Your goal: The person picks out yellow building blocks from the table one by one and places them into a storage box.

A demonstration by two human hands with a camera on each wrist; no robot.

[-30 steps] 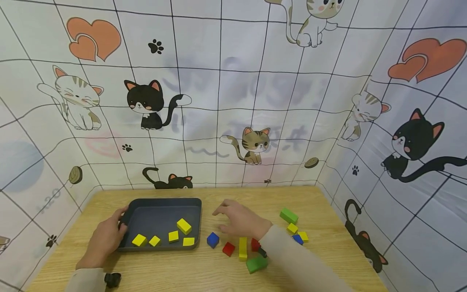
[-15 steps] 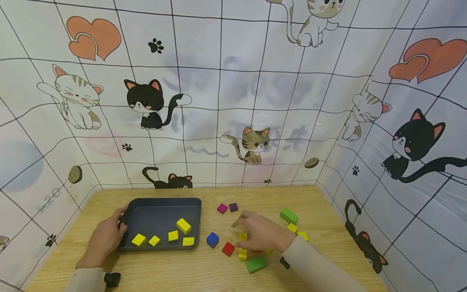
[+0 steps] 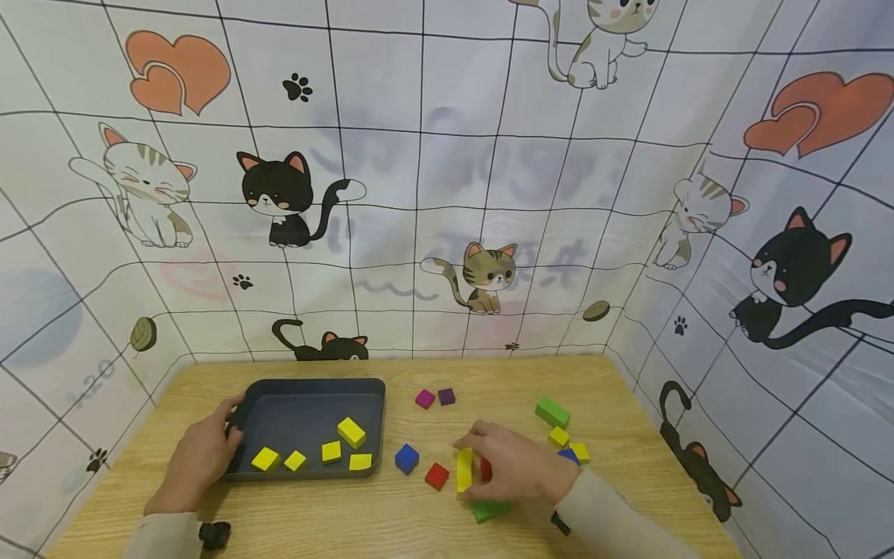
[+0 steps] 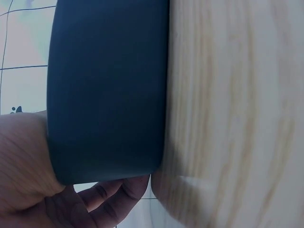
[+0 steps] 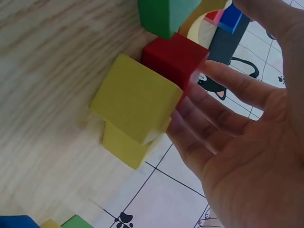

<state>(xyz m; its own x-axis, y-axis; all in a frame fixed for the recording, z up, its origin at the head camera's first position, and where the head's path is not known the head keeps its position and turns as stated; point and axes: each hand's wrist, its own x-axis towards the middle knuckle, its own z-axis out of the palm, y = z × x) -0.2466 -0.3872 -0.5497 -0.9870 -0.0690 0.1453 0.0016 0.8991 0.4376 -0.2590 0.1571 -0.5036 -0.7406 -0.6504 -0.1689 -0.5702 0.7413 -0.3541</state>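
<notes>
My left hand [image 3: 202, 458] grips the left rim of a dark grey tray [image 3: 307, 392], thumb over the edge; the left wrist view shows the tray wall [image 4: 109, 90] and my fingers [image 4: 114, 194] curled round its corner. Several yellow blocks [image 3: 352, 432] lie in the tray. My right hand [image 3: 513, 470] rests over a cluster of blocks to the right, thumb at the far end of a long yellow block [image 3: 464, 470]. In the right wrist view my nearly straight fingers [image 5: 213, 109] touch the yellow block [image 5: 135, 99] and a red cube [image 5: 175, 57].
A blue cube [image 3: 407, 458] and a red cube [image 3: 437, 476] lie between tray and right hand. A green block [image 3: 489, 510] shows under the palm. Magenta [image 3: 424, 399] and purple [image 3: 447, 396] cubes sit farther back; green [image 3: 553, 412], yellow and blue blocks lie right.
My right hand has drawn back from beside the tray towards me and settled onto the long yellow block, uncovering the magenta and purple cubes. The left hand has stayed on the tray.
</notes>
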